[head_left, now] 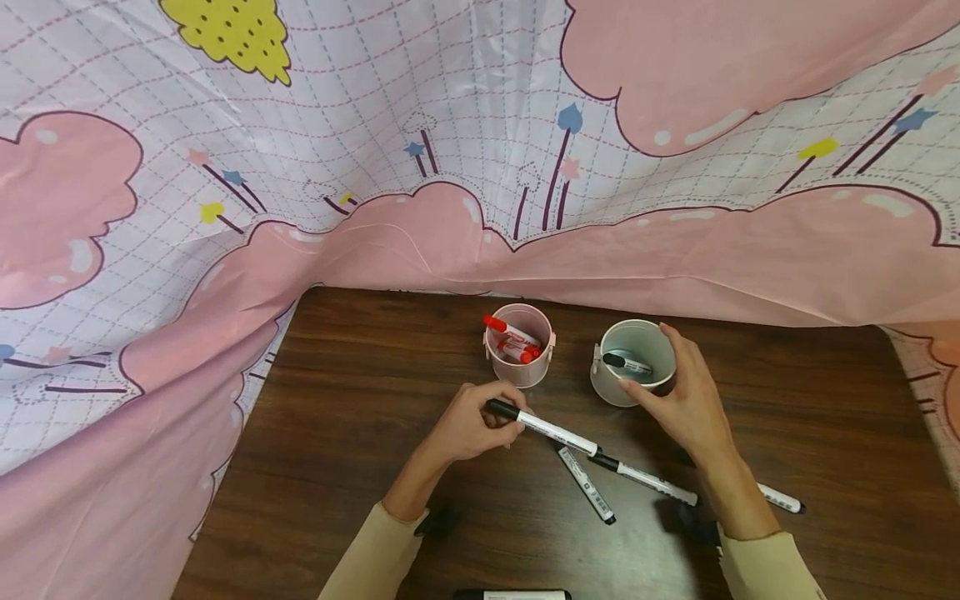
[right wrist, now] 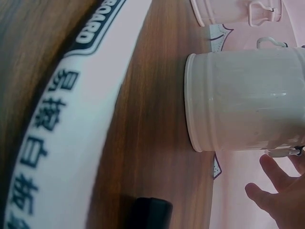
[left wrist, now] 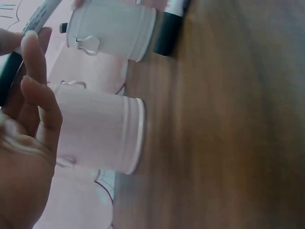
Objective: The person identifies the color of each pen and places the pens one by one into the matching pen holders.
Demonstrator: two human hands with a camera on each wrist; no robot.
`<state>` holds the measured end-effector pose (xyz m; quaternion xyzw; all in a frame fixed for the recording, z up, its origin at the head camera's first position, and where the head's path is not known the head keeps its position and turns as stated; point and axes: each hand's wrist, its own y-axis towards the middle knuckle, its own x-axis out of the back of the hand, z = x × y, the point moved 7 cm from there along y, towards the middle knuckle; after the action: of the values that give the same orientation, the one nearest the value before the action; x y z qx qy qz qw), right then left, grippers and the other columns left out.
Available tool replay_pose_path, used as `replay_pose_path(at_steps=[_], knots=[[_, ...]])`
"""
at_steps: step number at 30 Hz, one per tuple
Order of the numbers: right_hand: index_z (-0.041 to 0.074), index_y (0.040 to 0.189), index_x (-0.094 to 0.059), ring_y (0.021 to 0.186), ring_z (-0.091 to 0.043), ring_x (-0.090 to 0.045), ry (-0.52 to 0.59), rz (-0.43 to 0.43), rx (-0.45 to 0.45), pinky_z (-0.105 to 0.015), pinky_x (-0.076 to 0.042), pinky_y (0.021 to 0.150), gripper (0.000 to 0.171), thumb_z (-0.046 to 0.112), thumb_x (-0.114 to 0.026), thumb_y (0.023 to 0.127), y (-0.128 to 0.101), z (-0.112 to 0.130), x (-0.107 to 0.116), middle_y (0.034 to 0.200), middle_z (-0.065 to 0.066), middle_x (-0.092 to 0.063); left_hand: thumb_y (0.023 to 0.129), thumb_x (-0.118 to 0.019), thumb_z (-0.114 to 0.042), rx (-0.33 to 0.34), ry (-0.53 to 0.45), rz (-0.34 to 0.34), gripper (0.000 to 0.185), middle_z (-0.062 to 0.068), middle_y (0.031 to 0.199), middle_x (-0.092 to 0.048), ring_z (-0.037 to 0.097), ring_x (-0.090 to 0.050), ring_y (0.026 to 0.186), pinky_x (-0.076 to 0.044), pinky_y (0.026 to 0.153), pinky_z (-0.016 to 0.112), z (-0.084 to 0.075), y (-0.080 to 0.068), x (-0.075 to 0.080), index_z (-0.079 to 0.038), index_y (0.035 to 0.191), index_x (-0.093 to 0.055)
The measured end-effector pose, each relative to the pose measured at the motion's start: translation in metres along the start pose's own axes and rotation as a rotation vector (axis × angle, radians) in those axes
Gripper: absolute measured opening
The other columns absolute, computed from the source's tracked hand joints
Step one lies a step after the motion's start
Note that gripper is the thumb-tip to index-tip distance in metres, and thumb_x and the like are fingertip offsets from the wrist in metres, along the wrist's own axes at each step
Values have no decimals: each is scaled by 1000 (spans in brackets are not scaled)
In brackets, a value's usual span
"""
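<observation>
On the wooden table (head_left: 360, 467), left hand (head_left: 468, 427) pinching black marker (head_left: 543, 427), right hand (head_left: 686, 404) touching white bucket (head_left: 626, 367)

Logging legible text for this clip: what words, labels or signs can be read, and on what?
"BOARD", start cut off: barrel of the marker close to the right wrist camera.
Chinese characters below it: same barrel, only partly readable.
Print on the black-capped marker in the left hand: too small.
Label on the red markers in the pink cup: too small.
</observation>
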<state>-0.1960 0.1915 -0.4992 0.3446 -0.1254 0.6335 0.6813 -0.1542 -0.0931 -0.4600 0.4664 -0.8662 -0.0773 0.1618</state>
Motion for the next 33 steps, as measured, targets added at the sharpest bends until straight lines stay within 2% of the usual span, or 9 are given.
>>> replay_pose_path(at_steps=[9, 14, 21, 25, 33], knots=[[5, 150, -39, 114, -39, -50, -7, 3, 1, -55, -38, 93, 96, 21, -91, 71, -1, -1, 0, 132, -23, -50, 85, -67, 12, -39, 12, -75, 20, 11, 67, -64, 26, -61, 48, -46, 42, 25, -2, 15, 2, 2, 101, -70], [5, 149, -39, 113, -39, -51, -13, -6, 6, -56, -39, 92, 96, 21, -91, 70, -1, -2, 0, 132, -23, -50, 85, -67, 13, -39, 4, -100, 20, 13, 67, -65, 30, -62, 49, -45, 42, 24, -5, 21, 3, 4, 102, -69], [3, 148, -40, 115, -39, -51, -6, -14, 15, -54, -38, 93, 96, 22, -91, 70, -1, -1, 1, 133, -23, -51, 85, -67, 13, -41, -10, -128, 18, 18, 74, -67, 32, -63, 51, -52, 47, 30, -9, 29, 3, 6, 102, -68], [4, 148, -40, 113, -40, -51, -9, -13, 19, -53, -39, 91, 96, 21, -91, 70, 0, 0, 1, 132, -23, -52, 86, -67, 12, -30, -11, -146, 19, 20, 72, -67, 34, -64, 52, -49, 46, 28, -6, 34, 2, 5, 103, -69], [3, 149, -40, 112, -41, -51, -5, -8, 30, -54, -40, 88, 94, 12, -88, 69, 0, 2, 1, 134, -25, -50, 87, -67, 12, -42, -35, -204, 20, 24, 76, -67, 41, -64, 52, -52, 47, 31, -4, 44, 2, 6, 106, -68]])
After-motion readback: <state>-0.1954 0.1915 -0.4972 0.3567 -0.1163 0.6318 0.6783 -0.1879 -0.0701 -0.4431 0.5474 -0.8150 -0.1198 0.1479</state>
